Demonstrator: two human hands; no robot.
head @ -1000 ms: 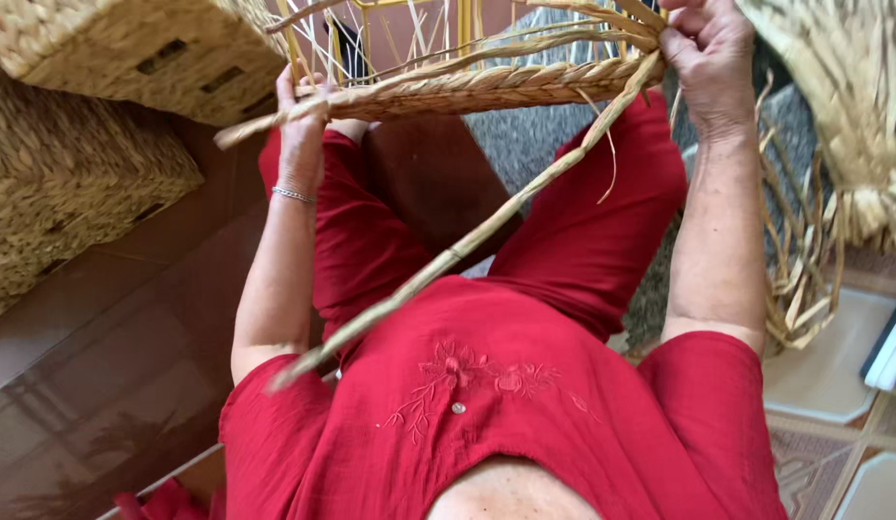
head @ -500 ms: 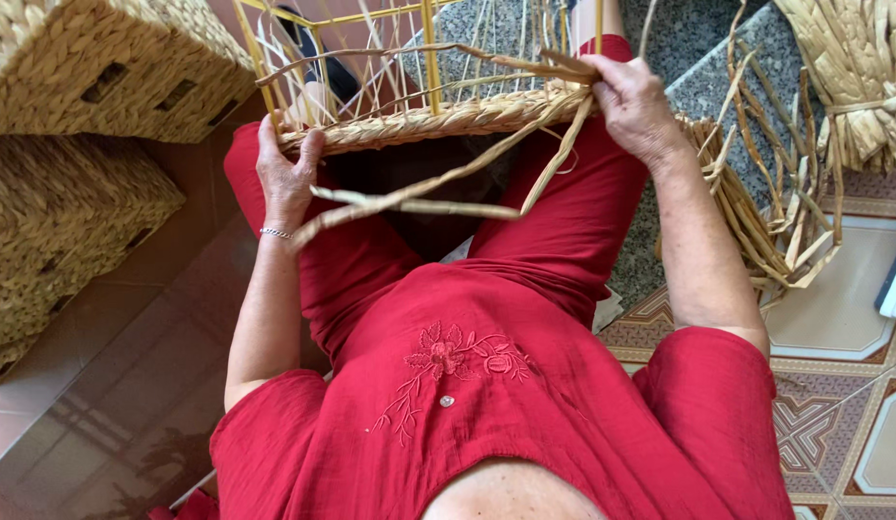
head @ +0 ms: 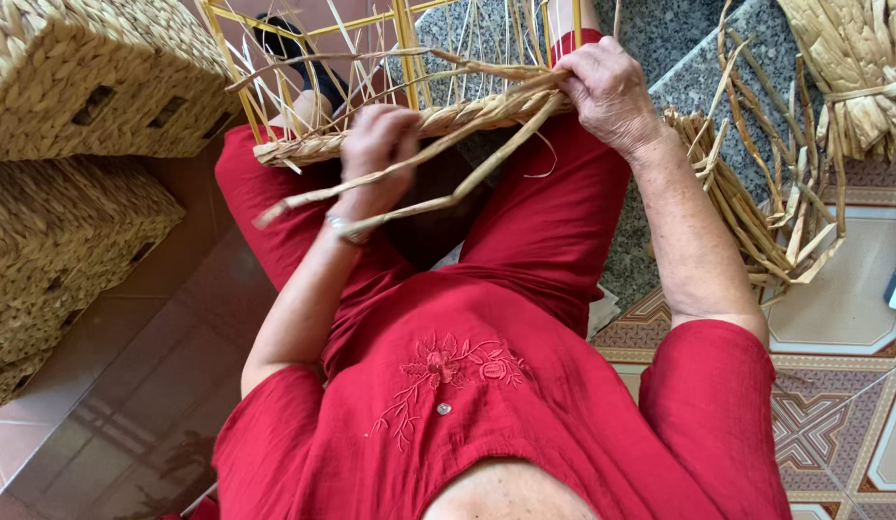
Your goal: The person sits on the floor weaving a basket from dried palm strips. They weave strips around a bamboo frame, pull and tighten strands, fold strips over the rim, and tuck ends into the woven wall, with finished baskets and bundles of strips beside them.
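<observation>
Head view showed the woven band lying across the knees on the yellow wire frame. The left hand was closed around loose straw strands just below the band; the right hand gripped the band's end. Stacked woven baskets crowded the left; a straw bundle lay right. Half a second before, the left hand sat lower and further left.
</observation>
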